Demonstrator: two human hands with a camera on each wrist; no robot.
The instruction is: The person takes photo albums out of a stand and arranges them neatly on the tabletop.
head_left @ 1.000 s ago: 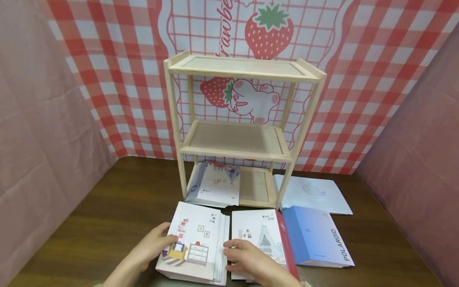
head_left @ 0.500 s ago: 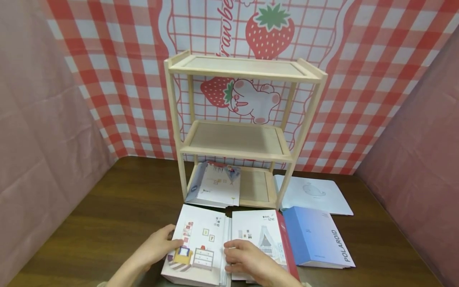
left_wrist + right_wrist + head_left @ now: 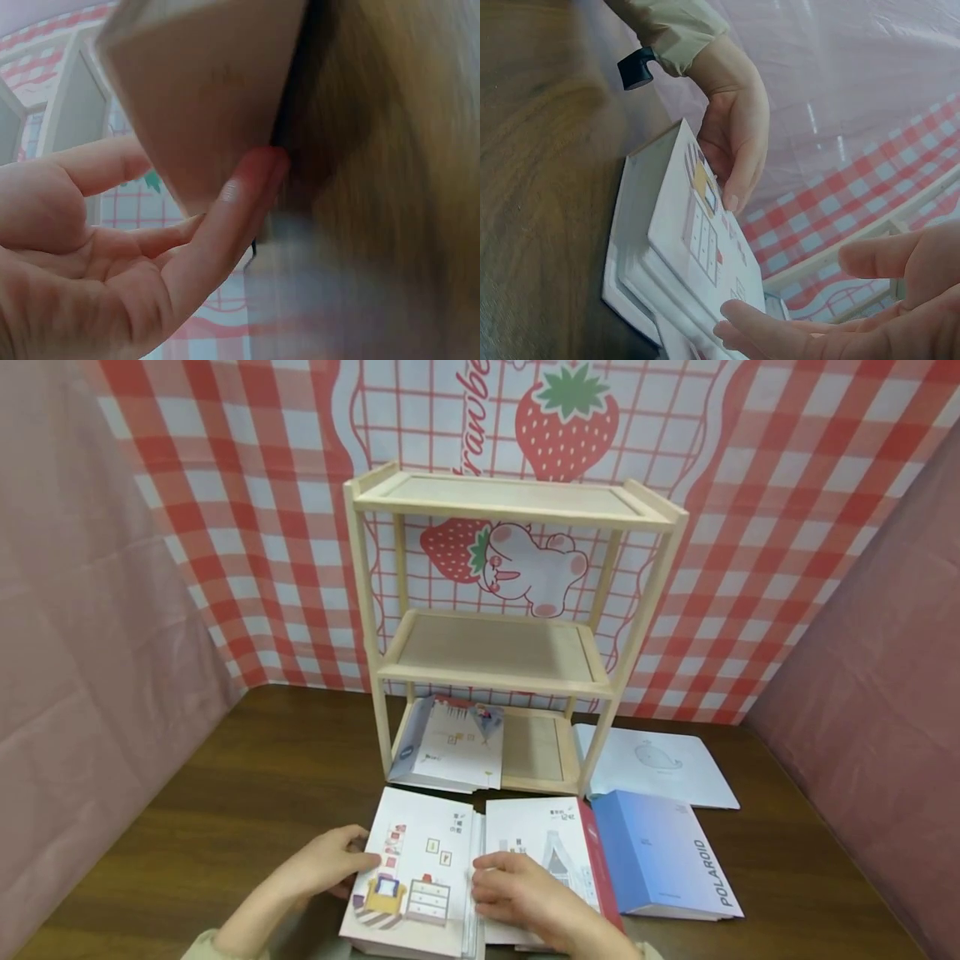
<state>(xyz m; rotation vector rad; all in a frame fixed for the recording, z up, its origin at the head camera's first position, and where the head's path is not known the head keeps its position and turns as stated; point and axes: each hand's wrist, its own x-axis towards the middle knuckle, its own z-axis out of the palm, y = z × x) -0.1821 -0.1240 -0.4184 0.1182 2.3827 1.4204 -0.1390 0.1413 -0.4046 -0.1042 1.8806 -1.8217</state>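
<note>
A thick white photo album (image 3: 411, 868) with a drawn yellow armchair and chest of drawers lies before me. My left hand (image 3: 324, 862) grips its left side, thumb over the cover. In the left wrist view a fingertip (image 3: 262, 161) sits at the lower edge of the album's spine (image 3: 202, 97). My right hand (image 3: 525, 893) has its fingers loosely extended at the album's right, page-side edge; in the right wrist view its thumb (image 3: 874, 255) stands apart from the cover. Partly under that hand lies a second white album with a red spine (image 3: 600, 860).
A light wooden shelf (image 3: 495, 681) stands behind, with a grey-spined album (image 3: 453, 743) on its bottom tier. To the right lie a blue POLAROID album (image 3: 667, 860) and a pale whale-print album (image 3: 656, 764). Pink cloth hangs on both sides.
The armchair album has slid a little to the right, up against the red-spined one, with my left hand moving along. My right hand has stayed near the same spot, shifting slightly right.
</note>
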